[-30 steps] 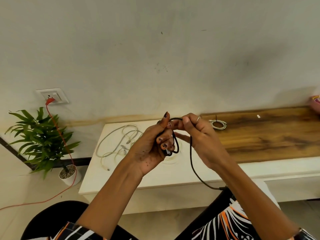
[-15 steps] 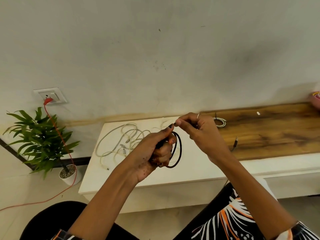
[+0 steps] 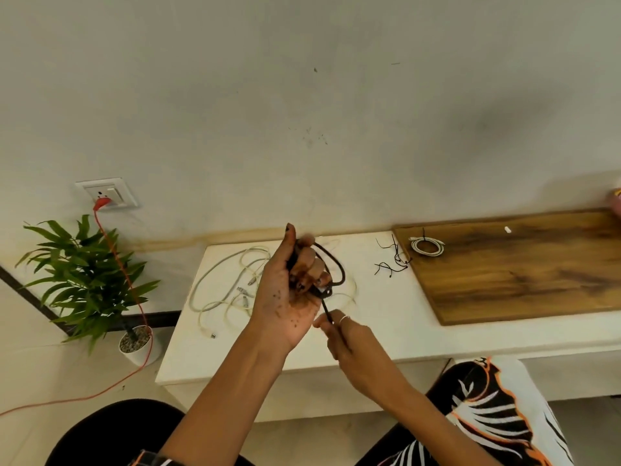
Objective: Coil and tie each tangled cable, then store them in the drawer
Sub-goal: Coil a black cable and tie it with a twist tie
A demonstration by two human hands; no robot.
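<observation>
Up above the white surface (image 3: 386,317), the left hand (image 3: 289,297) had its fingers (image 3: 307,264) curled round the coiled black cable (image 3: 337,269), thumb pointing upward. Just below it, the right hand (image 3: 349,334) pinched the cable's loose end between thumb and fingertips. Tangled white cables (image 3: 228,284) lay on the surface behind the left hand, thin black ties (image 3: 391,262) sat further right, and a coiled white cable (image 3: 426,246) rested on the wooden board (image 3: 524,270).
</observation>
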